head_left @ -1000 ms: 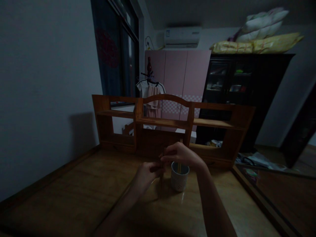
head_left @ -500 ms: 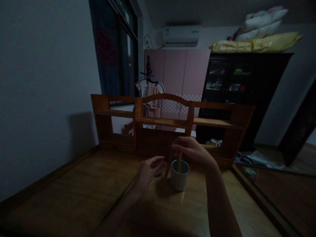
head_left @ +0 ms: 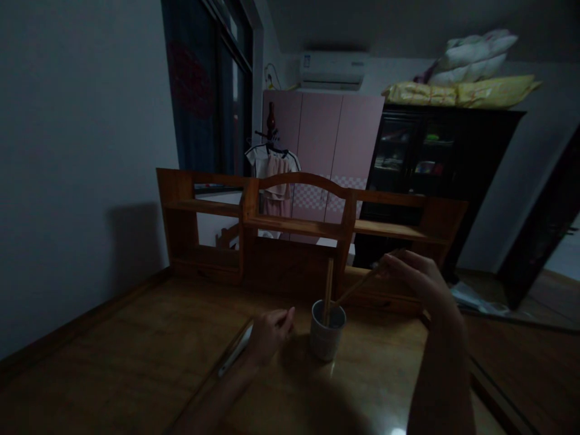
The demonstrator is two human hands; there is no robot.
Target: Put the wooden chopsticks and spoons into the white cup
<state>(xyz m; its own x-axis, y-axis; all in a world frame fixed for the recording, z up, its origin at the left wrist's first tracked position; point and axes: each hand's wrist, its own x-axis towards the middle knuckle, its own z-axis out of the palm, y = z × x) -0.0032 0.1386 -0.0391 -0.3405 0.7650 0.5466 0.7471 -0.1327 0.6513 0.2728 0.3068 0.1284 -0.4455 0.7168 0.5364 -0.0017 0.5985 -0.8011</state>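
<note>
A pale cup [head_left: 325, 344] stands on the wooden tabletop in front of me. Slim wooden chopsticks [head_left: 328, 284] rise upright from it. Another chopstick [head_left: 357, 289] slants rightward out of the cup; its upper end is pinched in my right hand [head_left: 414, 275]. Left of the cup, my left hand [head_left: 270, 332] is low over the table with its fingers curled in. A long white object, like a handle [head_left: 236, 351], shows beside that wrist; the hand covers its far end, and I cannot tell whether the fingers grip it.
A low wooden shelf unit [head_left: 296, 226] runs along the table's back edge. The wall [head_left: 81, 181] bounds the left side. Beyond the shelf are hanging clothes [head_left: 274, 166], a pink wardrobe [head_left: 317, 133] and a dark cabinet [head_left: 475, 145]. The light is dim.
My right hand has moved from above the cup to its right, tilting a chopstick with it, while others stand released in the cup. My left hand's fingers have curled, and the white object now shows.
</note>
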